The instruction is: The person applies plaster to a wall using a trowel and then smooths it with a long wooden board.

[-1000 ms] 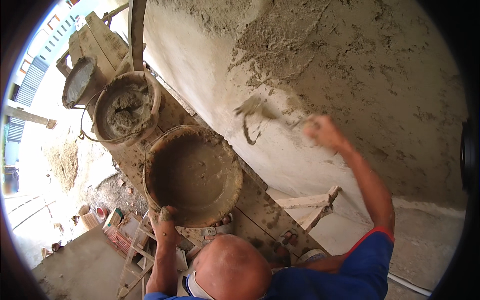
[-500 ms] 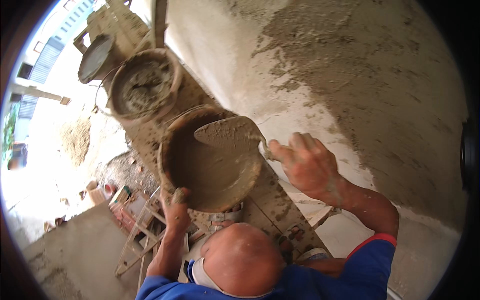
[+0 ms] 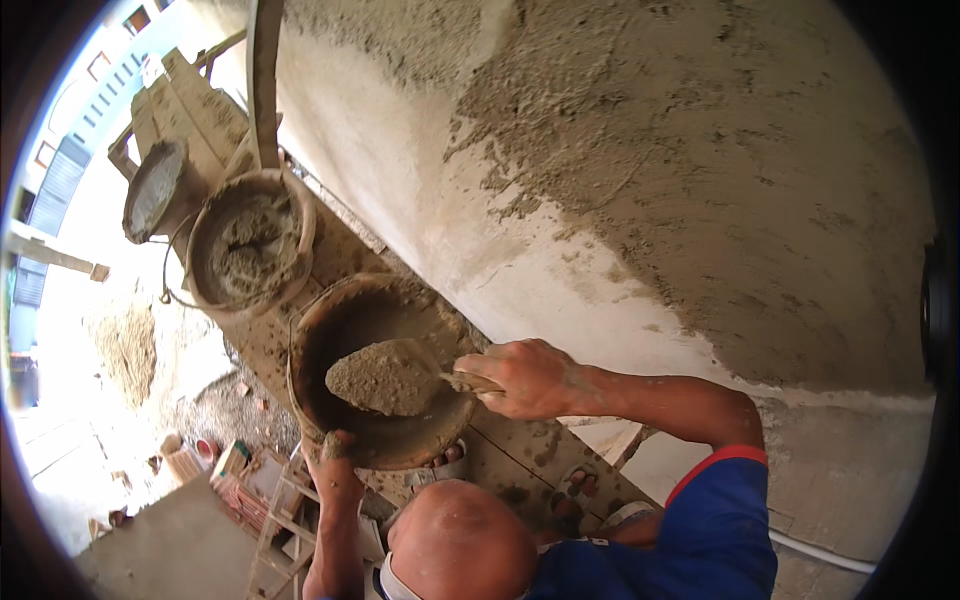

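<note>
My right hand (image 3: 525, 378) grips the handle of a pointed trowel (image 3: 385, 378), fingers wrapped round it. A heap of wet grey mortar covers its blade, which lies level over the inside of a round, mortar-stained basin (image 3: 335, 315). On the basin's near left rim my left hand (image 3: 338, 468) is closed, with the thumb area caked in mortar; its fingers are partly hidden by the rim. Smears of mortar coat the basin's inner wall. The basin rests on a plank platform (image 3: 500, 450).
Farther along the planks stand a bucket of mortar (image 3: 250, 245) and a tilted bucket (image 3: 157, 190). A wall (image 3: 650, 150), partly covered in rough mortar, rises on the right. An upright post (image 3: 264, 90) stands beyond. Below left are a wooden ladder (image 3: 275, 530) and bricks (image 3: 245, 495).
My right hand has brought the trowel down and nearer; its blade has turned from tilted at the far rim to level with a mortar heap. The left hand keeps its hold. The view has shifted.
</note>
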The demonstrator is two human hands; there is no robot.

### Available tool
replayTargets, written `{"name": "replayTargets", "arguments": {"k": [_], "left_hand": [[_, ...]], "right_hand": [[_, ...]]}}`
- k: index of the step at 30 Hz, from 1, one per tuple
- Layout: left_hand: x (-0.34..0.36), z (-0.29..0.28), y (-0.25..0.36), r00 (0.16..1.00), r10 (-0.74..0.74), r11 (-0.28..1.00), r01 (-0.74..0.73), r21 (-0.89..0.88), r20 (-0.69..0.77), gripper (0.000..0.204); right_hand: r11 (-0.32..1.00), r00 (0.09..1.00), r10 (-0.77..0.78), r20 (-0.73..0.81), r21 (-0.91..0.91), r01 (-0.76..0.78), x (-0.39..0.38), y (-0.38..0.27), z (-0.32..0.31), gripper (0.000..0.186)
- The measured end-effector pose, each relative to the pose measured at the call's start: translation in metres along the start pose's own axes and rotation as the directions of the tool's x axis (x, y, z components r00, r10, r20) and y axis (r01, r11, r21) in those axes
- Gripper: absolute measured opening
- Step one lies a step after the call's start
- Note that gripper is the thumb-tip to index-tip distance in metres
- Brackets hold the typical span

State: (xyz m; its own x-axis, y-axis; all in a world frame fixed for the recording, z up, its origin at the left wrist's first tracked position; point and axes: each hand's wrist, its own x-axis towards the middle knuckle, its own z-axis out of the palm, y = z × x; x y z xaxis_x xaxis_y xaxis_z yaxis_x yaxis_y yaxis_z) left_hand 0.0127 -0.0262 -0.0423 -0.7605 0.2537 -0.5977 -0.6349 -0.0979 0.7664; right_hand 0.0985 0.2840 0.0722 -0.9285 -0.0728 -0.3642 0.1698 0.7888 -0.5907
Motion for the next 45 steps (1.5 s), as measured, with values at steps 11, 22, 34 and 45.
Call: {"name": "replayTargets", "arguments": {"k": [11,22,34,45], "left_hand": [[-0.01,0.024,0.017,0.993,0.095,0.995,-0.094,0.018,-0.064,0.028],[-0.007,0.036,0.036,0.996,0.073,0.994,-0.078,-0.081,-0.06,0.05],[-0.02,0.105,0.068,0.968,0.133,0.981,-0.158,0.108,0.211,0.051],[-0.021,0.114,0.047,0.98,0.076,0.994,-0.089,0.064,0.182,0.041]], "right_hand": [[0.866,0.762,0.496,-0.417,0.301,-0.4,-0.104,0.055,-0.168,0.02],[0.968,0.828,0.185,-0.529,-0.048,-0.246,-0.115,0.005,-0.134,0.034],[0.856,0.986,0.099,-0.137,-0.493,-0.154,-0.028,0.018,0.003,0.042],[0.994,0.938,0.11,-0.329,0.049,-0.099,-0.1,0.027,-0.022,0.039]]}}
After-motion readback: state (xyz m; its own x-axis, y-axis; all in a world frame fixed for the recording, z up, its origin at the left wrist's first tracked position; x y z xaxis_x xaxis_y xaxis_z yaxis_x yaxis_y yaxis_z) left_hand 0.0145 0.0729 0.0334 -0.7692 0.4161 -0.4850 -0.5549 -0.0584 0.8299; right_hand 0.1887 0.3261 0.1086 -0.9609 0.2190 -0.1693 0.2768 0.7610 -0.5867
